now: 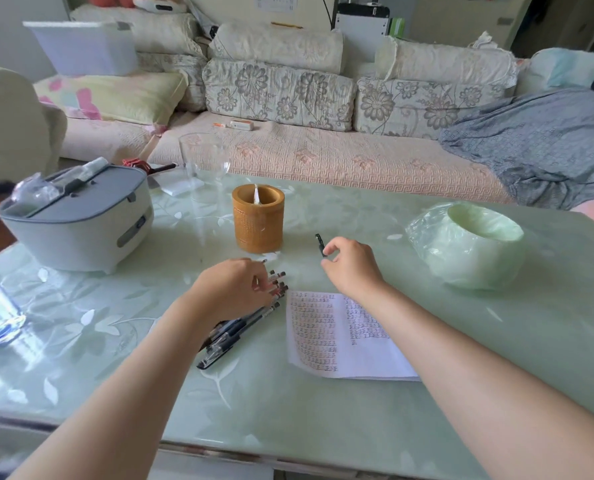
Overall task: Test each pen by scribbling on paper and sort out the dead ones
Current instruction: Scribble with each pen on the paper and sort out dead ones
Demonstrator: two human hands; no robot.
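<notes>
A left hand [235, 287] rests on the bundled gel pens [240, 327] while the right hand [349, 261] pinches a black cap [319, 244]; next, likely a scribble on the paper [344, 336] below it.

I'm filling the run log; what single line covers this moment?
left hand: on pens beside paper | right hand: pinching pen cap | pen holder: upright

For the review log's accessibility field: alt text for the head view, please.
Left hand rests on a bundle of pens beside written paper; right hand pinches a small black pen cap near a bamboo holder.
</notes>
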